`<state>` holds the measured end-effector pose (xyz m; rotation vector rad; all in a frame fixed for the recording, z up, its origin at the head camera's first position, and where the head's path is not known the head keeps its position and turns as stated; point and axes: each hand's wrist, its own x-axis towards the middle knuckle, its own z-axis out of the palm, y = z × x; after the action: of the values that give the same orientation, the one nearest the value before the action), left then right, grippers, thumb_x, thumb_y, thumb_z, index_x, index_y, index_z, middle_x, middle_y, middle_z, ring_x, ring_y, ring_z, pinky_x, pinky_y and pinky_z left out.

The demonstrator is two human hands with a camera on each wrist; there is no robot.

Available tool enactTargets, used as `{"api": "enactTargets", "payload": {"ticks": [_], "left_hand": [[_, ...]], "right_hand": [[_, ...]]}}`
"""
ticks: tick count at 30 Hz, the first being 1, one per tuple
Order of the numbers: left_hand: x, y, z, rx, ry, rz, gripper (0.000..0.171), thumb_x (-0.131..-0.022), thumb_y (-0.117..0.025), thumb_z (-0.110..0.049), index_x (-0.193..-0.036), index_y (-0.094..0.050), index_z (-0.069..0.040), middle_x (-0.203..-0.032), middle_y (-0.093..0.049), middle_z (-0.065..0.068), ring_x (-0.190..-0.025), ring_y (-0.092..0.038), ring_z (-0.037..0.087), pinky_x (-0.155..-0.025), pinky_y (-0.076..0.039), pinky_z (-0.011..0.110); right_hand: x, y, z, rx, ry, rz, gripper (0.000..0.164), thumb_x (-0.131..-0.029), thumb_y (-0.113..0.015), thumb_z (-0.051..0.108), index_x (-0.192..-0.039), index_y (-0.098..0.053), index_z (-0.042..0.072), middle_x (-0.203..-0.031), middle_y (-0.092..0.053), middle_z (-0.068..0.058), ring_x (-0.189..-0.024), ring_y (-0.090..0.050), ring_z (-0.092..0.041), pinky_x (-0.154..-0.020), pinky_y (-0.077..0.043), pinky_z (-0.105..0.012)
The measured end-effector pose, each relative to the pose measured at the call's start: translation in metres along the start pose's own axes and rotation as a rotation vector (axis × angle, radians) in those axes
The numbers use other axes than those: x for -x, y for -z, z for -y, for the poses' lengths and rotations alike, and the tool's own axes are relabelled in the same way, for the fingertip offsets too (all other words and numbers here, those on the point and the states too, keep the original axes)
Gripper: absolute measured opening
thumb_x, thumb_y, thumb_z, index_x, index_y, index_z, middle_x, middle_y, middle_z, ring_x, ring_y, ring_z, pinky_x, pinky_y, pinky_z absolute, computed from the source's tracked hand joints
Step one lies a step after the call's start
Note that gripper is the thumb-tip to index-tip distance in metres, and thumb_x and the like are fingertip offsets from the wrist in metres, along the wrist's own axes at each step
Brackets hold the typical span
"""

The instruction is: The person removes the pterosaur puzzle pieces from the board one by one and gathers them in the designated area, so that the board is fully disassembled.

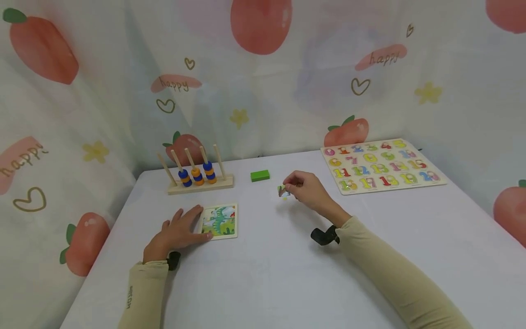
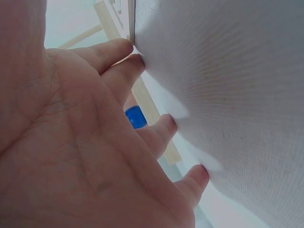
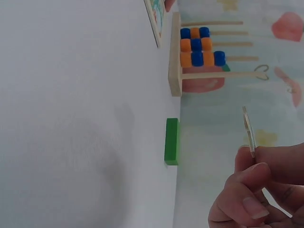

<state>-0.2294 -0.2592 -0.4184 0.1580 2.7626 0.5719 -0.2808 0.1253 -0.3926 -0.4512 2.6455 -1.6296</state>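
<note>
A small square jigsaw puzzle with a green dinosaur picture lies flat on the table in a pale wooden frame. My left hand rests at its left side, fingers spread, with the thumb on the near edge and the index finger at the far left corner. In the left wrist view, that hand's fingertips touch the white cloth. Right of the puzzle and above the table, my right hand pinches a puzzle piece between thumb and index finger. The right wrist view shows this thin piece edge-on.
A wooden bead counting rack with blue and orange beads on pegs stands behind the puzzle. A green block lies at the back middle. A wooden number board lies back right. A fruit-printed curtain hangs behind the table.
</note>
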Motion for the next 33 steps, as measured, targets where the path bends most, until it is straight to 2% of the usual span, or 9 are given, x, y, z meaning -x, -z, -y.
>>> {"api": "enactTargets", "payload": {"ticks": [5,14,22,33], "left_hand": [[-0.001,-0.002,0.001,-0.018,0.004,0.001,0.106,-0.091,-0.080,-0.057,-0.169,-0.028,-0.006,-0.175,-0.024,0.020,-0.157,-0.009,0.058,-0.117,-0.007,0.082],[0.002,-0.001,0.000,-0.007,0.002,-0.002,0.107,-0.091,-0.080,-0.057,-0.169,-0.028,-0.005,-0.174,-0.024,0.021,-0.157,-0.009,0.058,-0.117,-0.009,0.082],[0.002,-0.001,0.001,0.004,-0.004,0.001,0.108,-0.091,-0.079,-0.059,-0.169,-0.027,-0.005,-0.175,-0.023,0.021,-0.157,-0.007,0.058,-0.117,-0.006,0.082],[0.003,-0.001,0.000,0.008,-0.009,0.004,0.107,-0.091,-0.079,-0.058,-0.169,-0.028,-0.005,-0.174,-0.024,0.021,-0.157,-0.007,0.058,-0.116,-0.007,0.083]], "right_hand": [[0.007,0.015,-0.009,0.012,-0.021,-0.023,0.014,-0.107,-0.065,0.006,-0.115,-0.071,-0.003,-0.105,-0.071,-0.024,-0.075,-0.054,-0.020,-0.060,-0.045,-0.024],[0.021,0.038,-0.021,0.006,-0.075,-0.065,0.014,-0.108,-0.064,0.008,-0.116,-0.070,-0.003,-0.104,-0.069,-0.023,-0.078,-0.055,-0.023,-0.063,-0.048,-0.024],[0.031,0.064,-0.027,0.013,-0.134,-0.105,0.023,-0.109,-0.064,0.013,-0.125,-0.065,-0.003,-0.110,-0.069,-0.021,-0.084,-0.057,-0.024,-0.067,-0.051,-0.024],[0.044,0.096,-0.038,0.028,-0.147,-0.158,0.026,-0.110,-0.063,0.016,-0.124,-0.063,-0.005,-0.105,-0.068,-0.017,-0.079,-0.057,-0.018,-0.064,-0.051,-0.024]]}}
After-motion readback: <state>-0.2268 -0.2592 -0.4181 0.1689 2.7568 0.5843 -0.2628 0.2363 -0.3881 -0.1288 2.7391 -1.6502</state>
